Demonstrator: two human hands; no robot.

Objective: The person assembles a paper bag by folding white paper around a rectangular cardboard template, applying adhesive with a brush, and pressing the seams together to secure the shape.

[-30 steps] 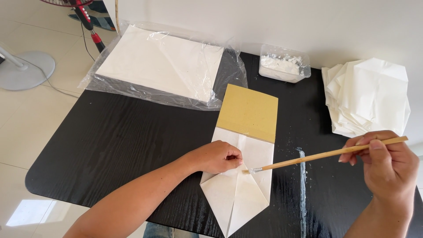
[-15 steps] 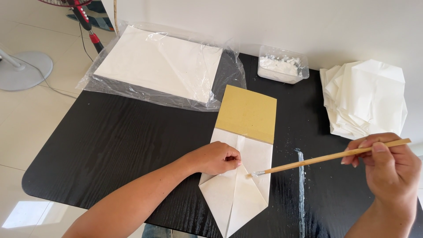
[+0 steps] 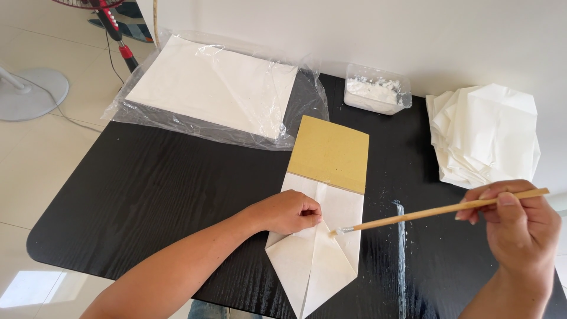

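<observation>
Folded white paper (image 3: 316, 254) lies near the front edge of the black surface (image 3: 147, 195), its pointed end toward the person, its far end over a tan board (image 3: 331, 152). Left hand (image 3: 289, 211) is closed, fingertips pinching and pressing the paper's centre fold, apparently to hold it flat. Right hand (image 3: 520, 227) is clamped on a wooden brush (image 3: 440, 210), whose tip touches the paper just beside the left fingers; likely applying paste. A white smear (image 3: 401, 236) streaks the surface to the right. Beyond: a clear plastic tub (image 3: 378, 90) of white paste, a stack of folded white sheets (image 3: 484, 133) at right, a flat ream of white paper in clear wrap (image 3: 212, 88) at left.
</observation>
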